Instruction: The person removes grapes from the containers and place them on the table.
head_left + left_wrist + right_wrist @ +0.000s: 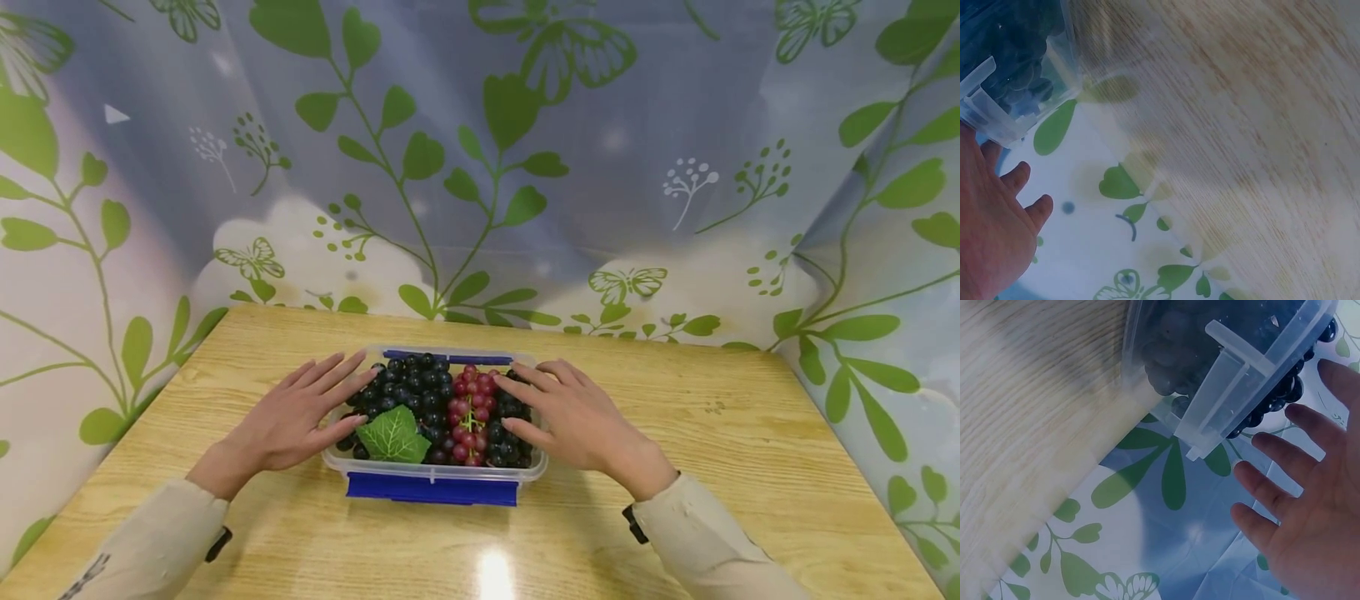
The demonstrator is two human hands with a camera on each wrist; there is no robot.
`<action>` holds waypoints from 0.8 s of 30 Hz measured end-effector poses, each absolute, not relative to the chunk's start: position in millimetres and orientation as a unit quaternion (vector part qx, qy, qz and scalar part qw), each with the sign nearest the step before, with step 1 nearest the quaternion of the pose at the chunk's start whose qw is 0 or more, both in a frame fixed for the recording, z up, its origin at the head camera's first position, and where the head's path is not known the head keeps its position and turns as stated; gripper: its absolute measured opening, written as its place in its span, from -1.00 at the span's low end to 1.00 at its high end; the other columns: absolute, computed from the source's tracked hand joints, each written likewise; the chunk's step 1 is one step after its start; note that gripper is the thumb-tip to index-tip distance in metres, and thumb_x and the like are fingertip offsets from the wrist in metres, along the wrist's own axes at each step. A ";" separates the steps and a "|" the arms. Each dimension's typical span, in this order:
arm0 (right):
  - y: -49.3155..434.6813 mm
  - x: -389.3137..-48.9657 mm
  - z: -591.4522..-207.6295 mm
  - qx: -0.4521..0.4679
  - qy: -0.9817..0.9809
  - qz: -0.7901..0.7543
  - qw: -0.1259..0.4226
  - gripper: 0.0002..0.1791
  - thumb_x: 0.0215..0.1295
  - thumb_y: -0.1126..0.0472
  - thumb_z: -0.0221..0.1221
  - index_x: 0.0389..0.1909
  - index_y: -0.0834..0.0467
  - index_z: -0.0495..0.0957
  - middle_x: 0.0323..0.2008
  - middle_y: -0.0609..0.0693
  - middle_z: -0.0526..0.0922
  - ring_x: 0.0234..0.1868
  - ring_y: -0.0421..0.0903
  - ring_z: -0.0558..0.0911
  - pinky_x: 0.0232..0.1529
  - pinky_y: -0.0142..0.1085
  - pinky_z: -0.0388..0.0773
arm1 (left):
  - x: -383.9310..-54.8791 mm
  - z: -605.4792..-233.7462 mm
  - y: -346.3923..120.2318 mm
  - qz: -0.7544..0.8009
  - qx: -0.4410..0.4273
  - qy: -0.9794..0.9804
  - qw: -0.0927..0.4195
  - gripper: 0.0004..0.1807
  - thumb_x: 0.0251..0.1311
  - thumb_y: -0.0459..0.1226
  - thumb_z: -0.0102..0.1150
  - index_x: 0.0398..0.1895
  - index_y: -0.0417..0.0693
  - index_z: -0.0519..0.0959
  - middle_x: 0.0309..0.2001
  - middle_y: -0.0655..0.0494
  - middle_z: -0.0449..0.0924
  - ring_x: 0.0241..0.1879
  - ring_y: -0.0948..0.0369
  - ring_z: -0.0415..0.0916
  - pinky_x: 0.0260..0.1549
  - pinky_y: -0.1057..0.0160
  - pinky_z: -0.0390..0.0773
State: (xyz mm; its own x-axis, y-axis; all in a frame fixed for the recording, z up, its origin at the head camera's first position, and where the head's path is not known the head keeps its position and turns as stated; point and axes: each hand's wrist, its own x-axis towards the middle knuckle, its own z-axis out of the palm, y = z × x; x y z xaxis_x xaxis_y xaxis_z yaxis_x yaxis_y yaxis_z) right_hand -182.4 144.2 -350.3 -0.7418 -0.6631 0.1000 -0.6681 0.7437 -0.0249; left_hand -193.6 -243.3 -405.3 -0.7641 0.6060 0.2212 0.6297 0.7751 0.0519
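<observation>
A clear plastic food container [432, 473] with blue side clips sits on the table, its top uncovered. Dark grapes [408, 385] fill its left part, red grapes [471, 410] lie in a strip right of the middle, and more dark grapes [510, 442] are at the right end. A green leaf [393, 435] rests on the front left grapes. My left hand [288, 421] reaches over the container's left side, fingers extended. My right hand [581, 423] is over the right side, fingers spread and slightly bent. Neither hand grips anything; fingertip contact is unclear.
The light wooden table [697, 450] extends around the container on both sides. Behind it and at the sides hangs a cloth [637, 192] printed with green leaves and butterflies. Dark bands [636, 525] are at both wrists.
</observation>
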 end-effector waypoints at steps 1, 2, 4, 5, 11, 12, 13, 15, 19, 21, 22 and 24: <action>144.0 -182.9 -350.0 0.358 -0.932 0.029 0.045 -0.36 0.42 -0.25 -0.11 0.44 -0.10 0.21 0.40 0.05 0.23 0.29 0.08 0.28 0.26 0.04 0.20 | -193.6 -405.4 -243.2 -0.063 -0.330 -0.937 0.098 -0.31 0.38 0.13 -0.13 0.51 0.18 0.07 0.50 0.09 -0.09 0.42 -0.05 -0.05 0.28 -0.17 0.01; 143.7 -183.4 -349.7 0.359 -0.932 0.027 0.047 -0.37 0.43 -0.23 -0.09 0.43 -0.09 0.24 0.38 0.05 0.26 0.27 0.08 0.29 0.25 0.03 0.22 | -193.5 -405.5 -243.2 -0.063 -0.331 -0.936 0.099 -0.31 0.38 0.13 -0.12 0.51 0.17 0.08 0.50 0.08 -0.09 0.42 -0.06 -0.04 0.28 -0.18 0.02; 143.0 -184.6 -349.0 0.361 -0.931 0.022 0.053 -0.42 0.43 -0.19 -0.05 0.40 -0.07 0.30 0.33 0.04 0.34 0.20 0.05 0.34 0.20 0.00 0.27 | -193.6 -404.9 -243.1 -0.063 -0.332 -0.936 0.101 -0.31 0.38 0.13 -0.12 0.51 0.16 0.08 0.50 0.07 -0.08 0.42 -0.06 -0.03 0.28 -0.18 0.02; 142.8 -185.3 -348.6 0.361 -0.931 0.020 0.055 -0.44 0.43 -0.16 -0.03 0.38 -0.06 0.33 0.30 0.03 0.38 0.17 0.04 0.36 0.18 -0.01 0.29 | -193.7 -404.7 -243.0 -0.062 -0.331 -0.936 0.101 -0.31 0.38 0.12 -0.12 0.51 0.15 0.09 0.50 0.07 -0.08 0.42 -0.07 -0.03 0.28 -0.18 0.02; 140.1 -189.9 -347.4 0.378 -0.923 0.017 0.064 -0.51 0.39 -0.07 0.09 0.27 0.00 0.46 0.18 0.03 0.50 0.06 0.00 0.42 0.14 -0.06 0.33 | -193.3 -403.2 -243.1 -0.062 -0.329 -0.937 0.098 -0.31 0.39 0.12 -0.14 0.51 0.16 0.07 0.50 0.08 -0.10 0.42 -0.06 -0.04 0.28 -0.19 0.01; 139.5 -190.5 -347.2 0.384 -0.921 0.017 0.064 -0.51 0.38 -0.06 0.10 0.26 0.01 0.47 0.17 0.03 0.51 0.06 0.00 0.43 0.14 -0.06 0.33 | -193.2 -403.3 -243.2 -0.063 -0.329 -0.937 0.098 -0.31 0.39 0.12 -0.14 0.51 0.15 0.07 0.50 0.08 -0.10 0.42 -0.06 -0.04 0.28 -0.19 0.02; 138.7 -191.0 -347.2 0.390 -0.919 0.018 0.064 -0.52 0.37 -0.04 0.12 0.25 0.03 0.48 0.15 0.04 0.52 0.05 0.01 0.43 0.14 -0.06 0.33 | -193.3 -403.6 -243.2 -0.064 -0.329 -0.937 0.098 -0.31 0.39 0.12 -0.13 0.51 0.15 0.07 0.50 0.07 -0.09 0.42 -0.07 -0.03 0.28 -0.19 0.02; 137.3 -191.8 -347.3 0.399 -0.914 0.015 0.065 -0.53 0.36 -0.02 0.15 0.23 0.06 0.50 0.12 0.04 0.54 0.04 0.00 0.44 0.13 -0.07 0.33 | -193.4 -403.9 -243.0 -0.066 -0.329 -0.937 0.097 -0.31 0.39 0.12 -0.13 0.51 0.16 0.08 0.50 0.08 -0.09 0.41 -0.06 -0.03 0.27 -0.19 0.02; 133.1 -191.9 -346.1 0.400 -0.914 0.013 0.058 -0.54 0.33 0.02 0.19 0.19 0.11 0.52 0.06 0.04 0.57 0.01 -0.01 0.48 0.11 -0.10 0.38 | -193.3 -404.6 -242.9 -0.067 -0.327 -0.938 0.094 -0.31 0.39 0.13 -0.13 0.51 0.18 0.06 0.51 0.10 -0.11 0.42 -0.05 -0.04 0.28 -0.18 0.01; 130.2 -192.0 -345.2 0.400 -0.915 0.011 0.052 -0.55 0.31 0.04 0.21 0.16 0.14 0.53 0.03 0.05 0.57 0.00 0.00 0.50 0.12 -0.10 0.39 | -192.9 -404.7 -242.8 -0.068 -0.325 -0.939 0.092 -0.31 0.39 0.12 -0.13 0.52 0.19 0.05 0.51 0.11 -0.12 0.42 -0.04 -0.05 0.29 -0.18 0.00; 128.7 -192.1 -344.8 0.399 -0.915 0.011 0.049 -0.56 0.31 0.06 0.21 0.15 0.15 0.54 0.01 0.05 0.58 0.00 0.00 0.51 0.12 -0.11 0.39 | -192.7 -404.9 -242.8 -0.070 -0.324 -0.939 0.091 -0.31 0.39 0.12 -0.13 0.52 0.19 0.05 0.51 0.12 -0.12 0.42 -0.04 -0.05 0.29 -0.18 0.00; 125.8 -192.3 -344.3 0.398 -0.917 0.012 0.042 -0.59 0.30 0.08 0.23 0.11 0.17 0.55 -0.02 0.05 0.57 -0.01 0.00 0.53 0.13 -0.10 0.40 | -192.3 -405.2 -242.9 -0.072 -0.322 -0.940 0.090 -0.31 0.39 0.12 -0.13 0.52 0.20 0.05 0.51 0.12 -0.13 0.43 -0.03 -0.05 0.29 -0.17 0.00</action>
